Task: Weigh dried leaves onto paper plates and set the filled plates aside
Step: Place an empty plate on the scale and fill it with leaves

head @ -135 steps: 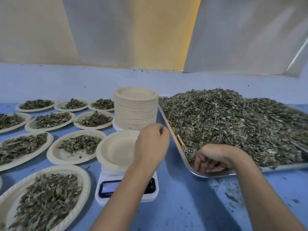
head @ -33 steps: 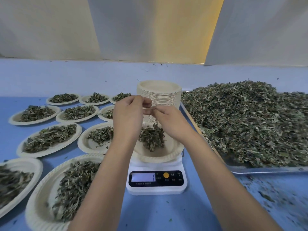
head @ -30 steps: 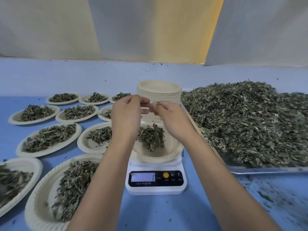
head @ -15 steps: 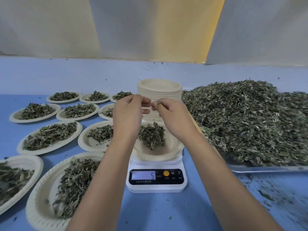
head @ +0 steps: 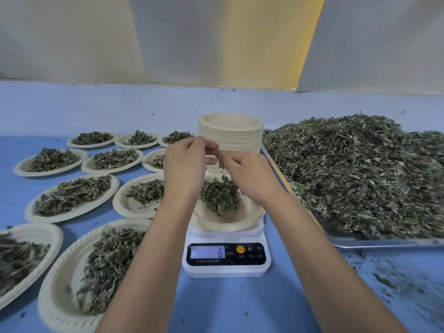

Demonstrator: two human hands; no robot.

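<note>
A white digital scale stands in front of me and its display reads 6. On it sits a paper plate with a small heap of dried leaves. My left hand and my right hand hover above that plate, fingertips meeting. Between them the right hand pinches a small bit of dried leaf. The left hand's fingers are curled in a pinch beside it; what it holds is hidden.
A metal tray piled with dried leaves fills the right side. A tall stack of unused paper plates stands behind the scale. Several filled plates cover the blue table at left. Leaf crumbs lie at lower right.
The plate on the scale went from bare to holding a leaf heap. In the last second both hands stayed pinched together above it, and the reading rose from 5 to 6.
</note>
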